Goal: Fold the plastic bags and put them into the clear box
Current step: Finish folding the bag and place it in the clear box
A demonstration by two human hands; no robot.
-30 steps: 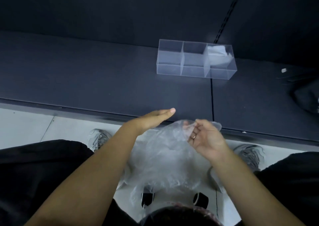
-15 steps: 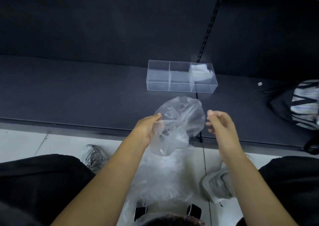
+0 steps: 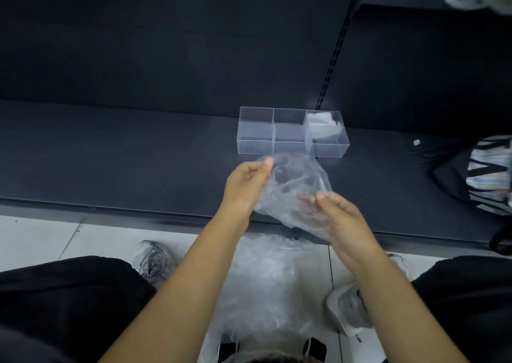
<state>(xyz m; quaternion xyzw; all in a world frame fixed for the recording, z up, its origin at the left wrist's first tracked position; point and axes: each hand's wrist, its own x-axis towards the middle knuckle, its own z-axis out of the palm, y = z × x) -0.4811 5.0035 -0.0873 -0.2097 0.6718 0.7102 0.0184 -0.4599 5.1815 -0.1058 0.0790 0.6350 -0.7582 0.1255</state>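
Dark shelf (image 3: 124, 152) bears clear box (image 3: 291, 132); bag pile (image 3: 263, 285) on floor (image 3: 33, 240)

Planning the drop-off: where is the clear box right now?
Head view: the clear box sits on the dark shelf, centre, just beyond the held plastic bag; its right compartment holds a folded bag.

clear box (image 3: 255, 142), dark shelf (image 3: 110, 155) — striped bag (image 3: 489, 174)

Both forearms reach forward; left hand (image 3: 245, 185) pinches the plastic bag (image 3: 296, 180); right hand (image 3: 345, 224), lower, grips it too
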